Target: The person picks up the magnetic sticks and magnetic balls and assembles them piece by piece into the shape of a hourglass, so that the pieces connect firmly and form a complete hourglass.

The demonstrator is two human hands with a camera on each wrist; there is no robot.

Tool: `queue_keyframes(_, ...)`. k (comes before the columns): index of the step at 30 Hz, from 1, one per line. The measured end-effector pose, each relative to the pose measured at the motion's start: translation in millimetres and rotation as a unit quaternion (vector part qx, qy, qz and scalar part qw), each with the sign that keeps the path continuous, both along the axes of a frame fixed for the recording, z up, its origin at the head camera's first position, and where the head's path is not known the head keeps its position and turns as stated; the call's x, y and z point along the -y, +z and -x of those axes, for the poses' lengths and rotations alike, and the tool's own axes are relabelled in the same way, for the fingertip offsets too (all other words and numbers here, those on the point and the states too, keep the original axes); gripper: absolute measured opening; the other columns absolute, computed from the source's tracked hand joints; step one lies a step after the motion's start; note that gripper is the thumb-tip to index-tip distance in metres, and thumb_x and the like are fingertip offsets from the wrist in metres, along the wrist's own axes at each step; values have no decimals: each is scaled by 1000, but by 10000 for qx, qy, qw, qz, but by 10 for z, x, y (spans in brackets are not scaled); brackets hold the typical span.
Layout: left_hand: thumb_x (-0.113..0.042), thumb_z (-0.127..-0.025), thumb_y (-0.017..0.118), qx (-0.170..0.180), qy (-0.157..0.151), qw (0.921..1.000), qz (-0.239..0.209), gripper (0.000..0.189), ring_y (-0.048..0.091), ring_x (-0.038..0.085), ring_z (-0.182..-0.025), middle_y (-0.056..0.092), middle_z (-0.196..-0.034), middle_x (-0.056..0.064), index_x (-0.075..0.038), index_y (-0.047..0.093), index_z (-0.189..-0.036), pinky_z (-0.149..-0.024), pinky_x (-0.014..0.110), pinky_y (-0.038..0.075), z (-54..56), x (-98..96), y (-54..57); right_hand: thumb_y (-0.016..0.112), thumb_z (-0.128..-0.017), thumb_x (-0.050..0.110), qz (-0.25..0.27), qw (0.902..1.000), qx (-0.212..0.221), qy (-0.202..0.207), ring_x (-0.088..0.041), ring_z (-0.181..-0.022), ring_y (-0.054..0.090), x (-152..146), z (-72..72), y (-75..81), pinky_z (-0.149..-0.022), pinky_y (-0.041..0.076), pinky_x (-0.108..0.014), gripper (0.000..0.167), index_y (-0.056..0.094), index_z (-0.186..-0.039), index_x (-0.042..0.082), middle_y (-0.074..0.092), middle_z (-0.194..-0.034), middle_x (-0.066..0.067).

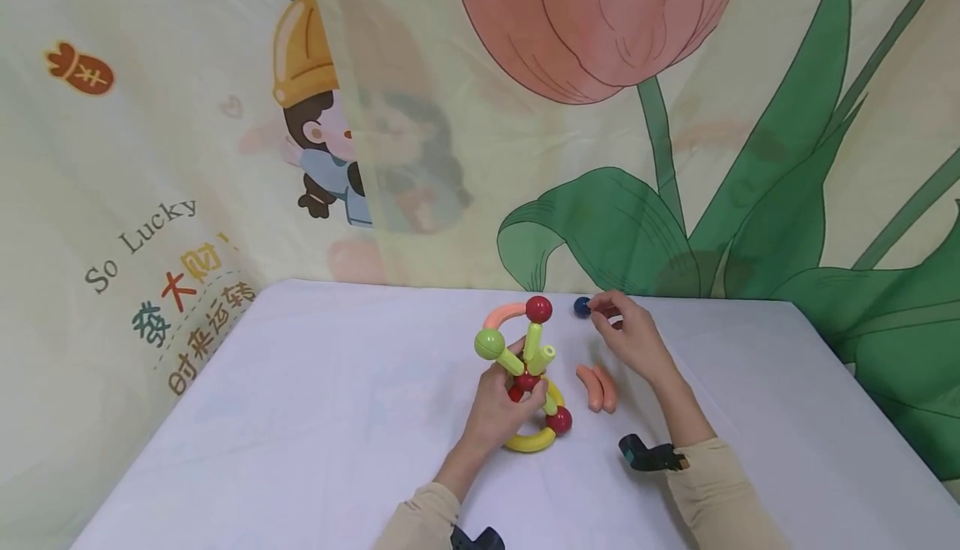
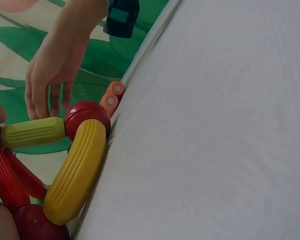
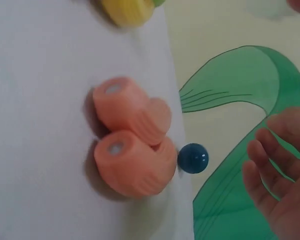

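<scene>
My left hand (image 1: 491, 412) holds the middle of a magnetic stick-and-ball model, with fingers and thumb around a red ball (image 1: 527, 379). Light-green straight sticks (image 1: 532, 342) branch from that ball. A green ball (image 1: 489, 343), a curved coral stick and another red ball (image 1: 538, 309) form its top. Lower down are yellow curved sticks (image 1: 531, 442), a red ball (image 1: 558, 421) and red sticks (image 2: 12, 182). My right hand (image 1: 633, 346) is beside a dark blue ball (image 1: 582, 307); the right wrist view shows its fingers (image 3: 262, 175) loosely bent, apart from the ball (image 3: 193, 158).
Two loose curved coral sticks (image 1: 596, 389) lie side by side on the white-covered table (image 1: 337, 417), right of the model. Behind the table's far edge hangs a printed curtain (image 1: 420, 242) with a tulip and a cartoon figure.
</scene>
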State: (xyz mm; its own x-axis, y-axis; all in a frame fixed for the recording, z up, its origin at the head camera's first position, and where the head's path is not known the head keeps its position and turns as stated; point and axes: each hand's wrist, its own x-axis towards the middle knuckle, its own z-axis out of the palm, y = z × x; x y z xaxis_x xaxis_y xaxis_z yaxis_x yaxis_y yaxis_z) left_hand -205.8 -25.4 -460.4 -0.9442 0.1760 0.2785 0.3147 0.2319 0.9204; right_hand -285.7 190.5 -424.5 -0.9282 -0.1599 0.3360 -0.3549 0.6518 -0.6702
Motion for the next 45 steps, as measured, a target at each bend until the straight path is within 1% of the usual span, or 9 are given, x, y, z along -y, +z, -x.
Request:
queue_keyframes(4,-16,-86,64,-80,-31,9999,-56,59,60,9,-101,63,-111,-5,-32,41,-139,-93,26,48,7,1,-6,56,-92,9,-258,9996,-66,0,-28,-99,56,-5,140,-10,-79,50,-41,20,59,-111,3,60,-105,-15)
queue_keyframes(7,-14,-86,64,-33,-13,10000,-43,61,60,8,-101,64,-110,-6,-32,41,-139,-94,26,48,16,-3,-4,57,-90,8,-526,9986,1,26,-35,-110,53,-7,244,-39,-88,48,-49,31,56,-120,2,55,-118,-20)
queue_keyframes(11,-10,-86,63,61,8,10000,0,62,60,12,-103,65,-114,0,-27,40,-141,-95,29,47,25,-10,-3,57,-90,10,-954,9945,389,177,-44,-130,37,-2,352,-86,-101,37,-59,51,43,-138,4,38,-141,-26)
queue_keyframes(14,-11,-86,63,-52,-27,10000,23,61,60,11,-102,64,-113,1,-25,40,-141,-95,26,48,21,-6,-12,56,-91,11,-1204,9894,743,322,-48,-135,29,7,395,-113,-103,32,-62,57,35,-144,5,27,-148,-27)
queue_keyframes(18,-15,-86,64,-230,-103,9997,-38,59,60,8,-100,64,-110,-1,-27,41,-139,-91,22,49,-4,10,-27,54,-91,9,-1463,9835,986,401,-47,-133,33,23,407,-151,-103,33,-61,50,43,-139,4,31,-146,-27)
queue_keyframes(22,-17,-86,64,-243,-112,9996,-41,59,61,8,-100,64,-111,-1,-29,41,-139,-91,23,49,-17,9,-19,54,-89,7,-1540,9801,1224,262,-44,-124,46,41,384,-169,-100,39,-57,39,52,-129,6,46,-131,-26)
queue_keyframes(27,-18,-86,64,-238,-88,9997,47,61,60,9,-105,62,-117,-4,-28,39,-141,-93,24,49,-11,6,-14,57,-88,11,-1470,9771,1535,92,-44,-120,49,24,304,-183,-97,42,-57,37,51,-125,8,50,-126,-26)
queue_keyframes(39,-13,-87,64,-84,-66,9999,97,60,60,15,-108,61,-118,2,-21,39,-141,-96,31,49,3,15,38,55,-94,22,319,9832,1785,-189,-36,-114,50,-73,8,-169,-84,52,-40,43,44,-134,11,46,-135,-20)
queue_keyframes(45,-8,-86,63,51,-129,9999,90,57,60,20,-106,62,-116,8,-11,41,-139,-95,32,49,-128,18,253,56,-94,36,1364,9785,1540,-180,-33,-109,56,-84,-173,-106,-87,51,-39,48,43,-134,13,49,-131,-17)
